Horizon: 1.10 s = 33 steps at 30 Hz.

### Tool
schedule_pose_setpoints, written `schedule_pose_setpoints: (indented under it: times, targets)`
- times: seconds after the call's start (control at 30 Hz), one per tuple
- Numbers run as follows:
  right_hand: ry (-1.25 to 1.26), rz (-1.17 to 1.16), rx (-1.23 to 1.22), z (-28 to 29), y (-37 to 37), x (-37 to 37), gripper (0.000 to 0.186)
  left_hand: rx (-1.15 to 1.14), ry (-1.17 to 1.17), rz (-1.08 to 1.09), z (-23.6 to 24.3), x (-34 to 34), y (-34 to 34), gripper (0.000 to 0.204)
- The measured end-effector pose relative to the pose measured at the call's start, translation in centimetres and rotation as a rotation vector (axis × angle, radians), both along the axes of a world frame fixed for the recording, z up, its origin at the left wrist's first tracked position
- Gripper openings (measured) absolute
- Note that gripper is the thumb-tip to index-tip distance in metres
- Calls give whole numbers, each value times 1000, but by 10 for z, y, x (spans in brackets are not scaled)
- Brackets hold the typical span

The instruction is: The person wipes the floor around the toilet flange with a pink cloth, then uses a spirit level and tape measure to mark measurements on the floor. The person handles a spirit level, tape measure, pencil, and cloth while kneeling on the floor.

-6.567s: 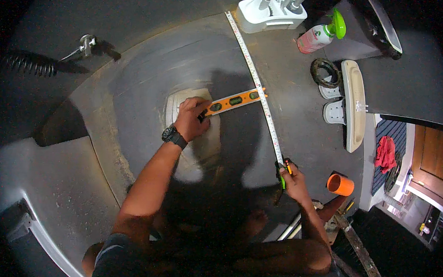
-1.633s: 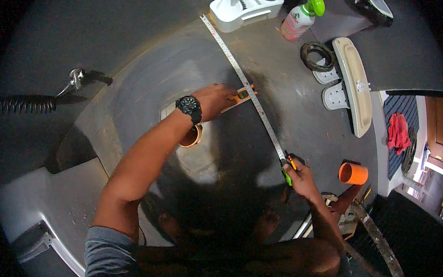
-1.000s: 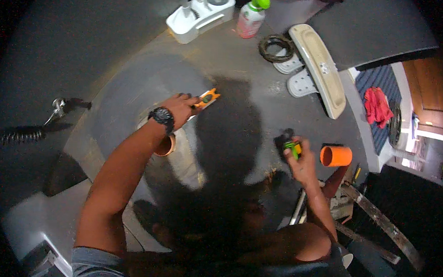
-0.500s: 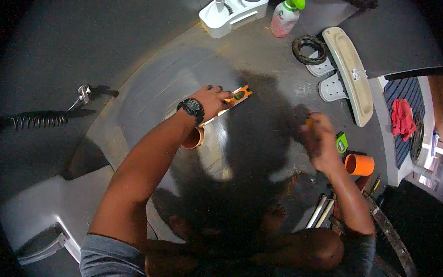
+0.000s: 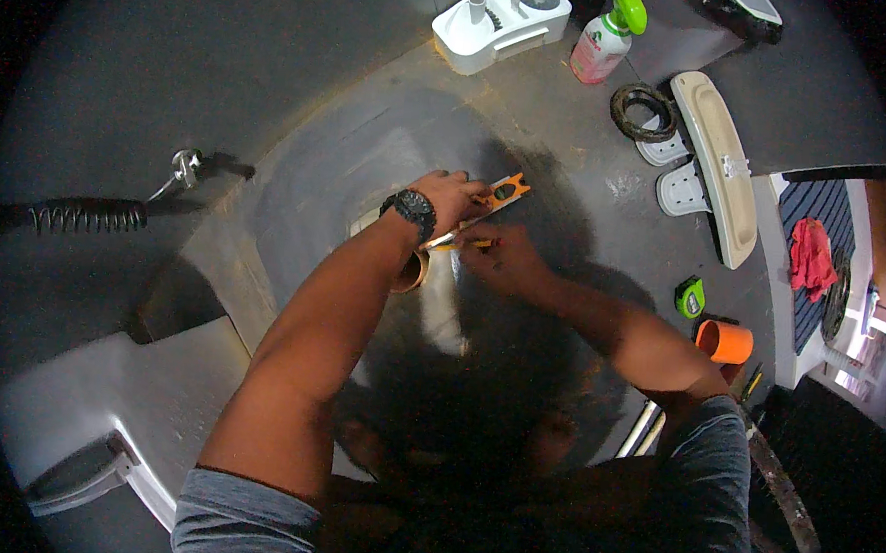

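My left hand [image 5: 449, 199], with a black watch at the wrist, is pressed over an orange spirit level [image 5: 511, 187], gripping it on the grey dished surface [image 5: 351, 126]. My right hand [image 5: 504, 260] is pinched on a yellow pencil [image 5: 485, 244] against the level's lower edge, beside my left hand. Just below the hands an open orange pipe end [image 5: 413, 275] shows, partly hidden by my left arm. A green tape measure [image 5: 690, 297] lies off to the right, above a loose orange pipe piece [image 5: 723, 341].
A white brush holder [image 5: 500, 44] and spray bottle [image 5: 600, 49] stand at the back. A dark ring [image 5: 642, 112], grey fittings and a beige tray [image 5: 732, 212] lie right. A wall tap [image 5: 186, 168] with coiled hose is left; metal strips [image 5: 792, 495] and pipes lie lower right.
The tape, earlier stretched across the level, has been retracted and set down on the right. My right hand has moved left to the level with the pencil. My left hand stays on the level.
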State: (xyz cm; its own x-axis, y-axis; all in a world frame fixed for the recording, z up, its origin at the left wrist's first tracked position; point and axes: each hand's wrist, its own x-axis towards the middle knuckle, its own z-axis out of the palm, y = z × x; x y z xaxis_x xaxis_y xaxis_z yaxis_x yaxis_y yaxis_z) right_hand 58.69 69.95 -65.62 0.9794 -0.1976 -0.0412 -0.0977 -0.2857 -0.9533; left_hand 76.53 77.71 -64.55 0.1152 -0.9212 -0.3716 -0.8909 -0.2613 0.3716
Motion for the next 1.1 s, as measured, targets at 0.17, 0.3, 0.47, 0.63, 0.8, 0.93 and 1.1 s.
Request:
schedule_pose_setpoints:
  times: [0.17,0.3,0.47,0.63,0.8,0.93,1.1]
  targets:
    - [52,-90,132,-6,6,-1,19,-101,-19,-163,-5,7,0,35]
    - [107,-161,180,-10,-2,-1,21,-187,-148,-398,-11,14,1,40]
    - [82,-188,-3,9,-40,-16,21,17,-68,-233,-2,8,-3,41]
    - [281,-331,-19,25,-103,-37,16,-75,-200,-460,4,10,-3,40]
    - [36,-234,-260,3,-80,-35,12,-125,-155,-458,1,13,-2,40]
    - [-2,-107,-142,-3,-33,-17,13,-79,-125,-410,1,11,-3,52]
    - [129,-323,75,12,-62,-20,28,-160,-133,-452,2,11,-2,58]
